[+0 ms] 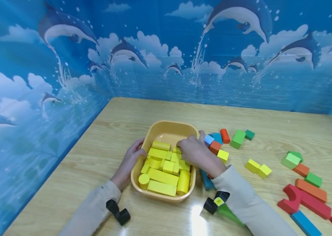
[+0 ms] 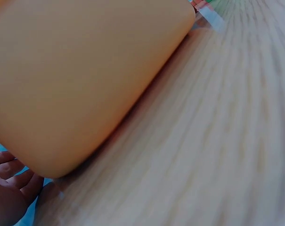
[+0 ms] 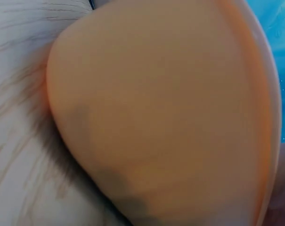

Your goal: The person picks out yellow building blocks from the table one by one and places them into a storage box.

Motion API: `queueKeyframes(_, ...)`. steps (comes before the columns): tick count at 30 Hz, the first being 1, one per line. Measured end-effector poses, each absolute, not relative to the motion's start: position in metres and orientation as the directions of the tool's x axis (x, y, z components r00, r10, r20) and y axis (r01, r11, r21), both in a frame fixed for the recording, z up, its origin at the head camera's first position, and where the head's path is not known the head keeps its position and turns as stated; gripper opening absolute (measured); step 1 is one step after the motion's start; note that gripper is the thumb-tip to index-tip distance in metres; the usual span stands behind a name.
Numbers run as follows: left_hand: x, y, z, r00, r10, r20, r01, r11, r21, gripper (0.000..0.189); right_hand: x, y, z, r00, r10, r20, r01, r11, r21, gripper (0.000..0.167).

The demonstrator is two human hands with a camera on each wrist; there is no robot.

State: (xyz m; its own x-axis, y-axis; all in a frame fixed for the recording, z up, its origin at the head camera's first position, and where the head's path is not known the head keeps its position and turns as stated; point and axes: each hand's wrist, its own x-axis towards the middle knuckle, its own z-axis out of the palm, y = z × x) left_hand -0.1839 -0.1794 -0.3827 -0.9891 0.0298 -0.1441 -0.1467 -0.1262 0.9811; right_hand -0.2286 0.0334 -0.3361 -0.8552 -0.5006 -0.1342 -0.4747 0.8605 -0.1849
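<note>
A yellow-orange plastic basin stands on the table, its lower part packed with yellow wooden blocks, some cylindrical, some rectangular. My left hand grips the basin's left side, with the thumb at the rim and the fingers along the outer wall. Over the right rim reaches my right hand, its curled fingertips pinching a small yellow block inside; the hand partly hides this block. In the left wrist view the basin's outer wall fills the upper left, with fingers near its corner. The right wrist view shows mostly basin wall.
Right of the basin lie blue, red, green and yellow blocks, including a red cylinder and two yellow cubes. Farther right are red arch, orange and blue blocks. A dolphin-print curtain borders the table.
</note>
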Motion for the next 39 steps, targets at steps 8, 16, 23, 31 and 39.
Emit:
queueKeyframes(8,-0.184,-0.178,-0.385,-0.989,0.028,-0.142,-0.144,-0.135,0.98,0.063,-0.227,0.032,-0.336,-0.839,-0.54,-0.072,-0.522,0.834,-0.178,0.033)
queueKeyframes(16,-0.185,-0.177,-0.386,-0.989,0.032,-0.145,-0.148,-0.125,0.981,0.064,-0.23,0.031,-0.336,-0.824,-0.56,-0.09,-0.543,0.825,-0.157,0.044)
queueKeyframes(23,-0.187,-0.177,-0.386,-0.989,0.029,-0.142,-0.145,-0.115,0.983,0.064,-0.23,0.031,-0.337,-0.817,-0.571,-0.085,-0.558,0.818,-0.137,0.046)
queueKeyframes(31,-0.186,-0.177,-0.385,-0.989,0.026,-0.146,-0.148,-0.126,0.981,0.064,-0.229,0.029,-0.338,-0.817,-0.572,-0.074,-0.557,0.816,-0.156,0.039)
queueKeyframes(39,-0.184,-0.179,-0.384,-0.989,0.028,-0.147,-0.15,-0.117,0.982,0.063,-0.235,0.071,-0.319,-0.721,-0.628,0.292,-0.693,0.662,-0.285,0.037)
